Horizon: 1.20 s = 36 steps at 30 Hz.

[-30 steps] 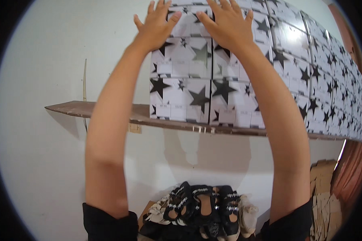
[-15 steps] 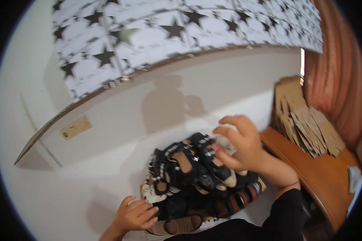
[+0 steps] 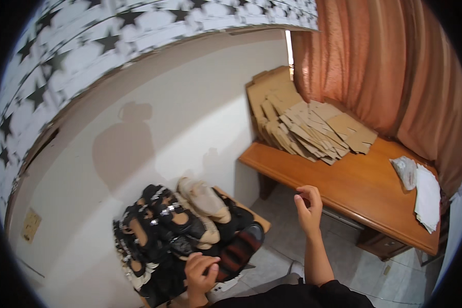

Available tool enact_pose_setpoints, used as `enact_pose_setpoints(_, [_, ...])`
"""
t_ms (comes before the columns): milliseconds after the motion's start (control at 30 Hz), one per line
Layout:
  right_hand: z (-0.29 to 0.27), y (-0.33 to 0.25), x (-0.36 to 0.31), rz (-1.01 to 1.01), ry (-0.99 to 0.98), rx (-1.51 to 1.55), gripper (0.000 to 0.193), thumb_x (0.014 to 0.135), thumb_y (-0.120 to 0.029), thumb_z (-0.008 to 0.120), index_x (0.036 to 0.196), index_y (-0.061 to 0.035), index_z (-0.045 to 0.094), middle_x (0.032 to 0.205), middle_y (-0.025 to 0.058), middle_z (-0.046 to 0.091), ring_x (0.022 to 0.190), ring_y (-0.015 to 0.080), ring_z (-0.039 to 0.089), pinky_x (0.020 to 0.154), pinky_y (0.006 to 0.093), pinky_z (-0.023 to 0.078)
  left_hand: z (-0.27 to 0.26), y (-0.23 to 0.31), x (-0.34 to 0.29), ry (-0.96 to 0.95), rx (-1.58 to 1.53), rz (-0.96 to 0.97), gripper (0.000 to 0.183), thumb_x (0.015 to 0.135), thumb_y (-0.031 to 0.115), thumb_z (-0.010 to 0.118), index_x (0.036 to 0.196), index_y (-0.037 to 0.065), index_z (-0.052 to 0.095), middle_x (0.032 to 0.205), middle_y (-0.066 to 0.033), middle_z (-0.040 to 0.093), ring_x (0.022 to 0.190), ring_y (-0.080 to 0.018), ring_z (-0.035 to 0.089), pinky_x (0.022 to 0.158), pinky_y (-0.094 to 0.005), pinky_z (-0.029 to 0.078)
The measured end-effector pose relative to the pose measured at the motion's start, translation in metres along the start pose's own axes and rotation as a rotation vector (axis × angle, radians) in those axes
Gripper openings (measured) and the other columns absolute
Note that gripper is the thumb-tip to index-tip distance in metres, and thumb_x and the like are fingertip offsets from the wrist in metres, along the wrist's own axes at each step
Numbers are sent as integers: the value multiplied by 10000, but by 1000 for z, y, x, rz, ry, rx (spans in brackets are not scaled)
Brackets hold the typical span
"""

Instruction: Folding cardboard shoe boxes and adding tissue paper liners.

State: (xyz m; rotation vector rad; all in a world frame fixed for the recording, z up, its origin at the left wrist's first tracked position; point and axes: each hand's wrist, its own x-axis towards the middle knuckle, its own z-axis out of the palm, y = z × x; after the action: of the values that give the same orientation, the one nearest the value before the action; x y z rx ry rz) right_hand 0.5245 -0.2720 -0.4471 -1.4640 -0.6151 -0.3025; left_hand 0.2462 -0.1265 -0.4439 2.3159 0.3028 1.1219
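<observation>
A heap of shoes lies at the lower left against the wall, on a wooden-edged surface (image 3: pixel 261 222). Black shoes with shiny trim (image 3: pixel 137 233) and a pair of beige shoes (image 3: pixel 203 197) form its upper part. My left hand (image 3: pixel 200 272) is just in front of the heap, fingers loosely bent and apart, holding nothing; it overlaps the edge of a dark red and black shoe (image 3: pixel 237 251), and whether it touches is unclear. Off to the right of the heap, my right hand (image 3: pixel 309 210) is raised in front of the desk edge, fingers curved, thumb apart, with nothing in it.
A brown wooden desk (image 3: pixel 359 190) stands at the right, bearing stacked flat cardboard pieces (image 3: pixel 313 128), a clear plastic bag (image 3: pixel 404 172) and white papers (image 3: pixel 427 197). An orange curtain (image 3: pixel 374 61) hangs behind. A star-patterned panel (image 3: pixel 108 41) juts out overhead.
The view has swung right, bringing more of the desk and the floor into sight. My right hand has left the space over the shoes and is now beside the desk. Both hands stay empty.
</observation>
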Motion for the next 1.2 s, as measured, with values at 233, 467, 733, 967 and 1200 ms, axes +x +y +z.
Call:
enact_pose_setpoints(233, [-72, 112, 88, 45, -141, -213, 181, 799, -94, 598, 955, -2, 599, 938, 127, 568, 787, 222, 580, 723, 307, 459, 168, 1, 67, 9, -91, -149, 87, 782, 88, 611, 830, 48, 671, 786, -87, 660, 750, -263, 602, 747, -358, 447])
enact_pose_setpoints(467, [-135, 216, 148, 118, -165, -467, 199, 802, -152, 597, 978, -61, 619, 982, 110, 589, 895, 267, 573, 818, 360, 441, 345, -10, 141, -340, -267, -106, 125, 831, 147, 602, 893, 62, 669, 843, -85, 663, 791, -251, 621, 732, -334, 448])
enact_pose_setpoints(733, [-191, 317, 211, 101, -192, -1011, 301, 735, -209, 622, 1025, -131, 652, 1107, 95, 580, 1093, 296, 481, 927, 453, 337, 504, -47, 227, -507, -373, -172, 159, 843, 165, 585, 922, 49, 660, 867, -110, 651, 820, -289, 616, 732, -359, 471])
enact_pose_setpoints(967, [-201, 415, 305, 273, -151, -992, 501, 688, -201, 662, 1171, -116, 562, 1164, 149, 547, 1111, 318, 501, 934, 434, 382, 626, -89, 310, -691, -95, 55, 335, 807, 190, 612, 1134, 119, 589, 1209, -94, 534, 1138, -277, 472, 983, -436, 317])
enact_pose_setpoints(1200, [-192, 490, 372, 424, -4, -965, 759, 658, -281, 737, 1317, -103, 405, 1287, 293, 405, 1163, 420, 445, 951, 484, 397, 722, -101, 344, -673, 77, 139, 567, 810, 253, 581, 1333, 114, 410, 1424, -129, 339, 1332, -297, 276, 1050, -596, 150])
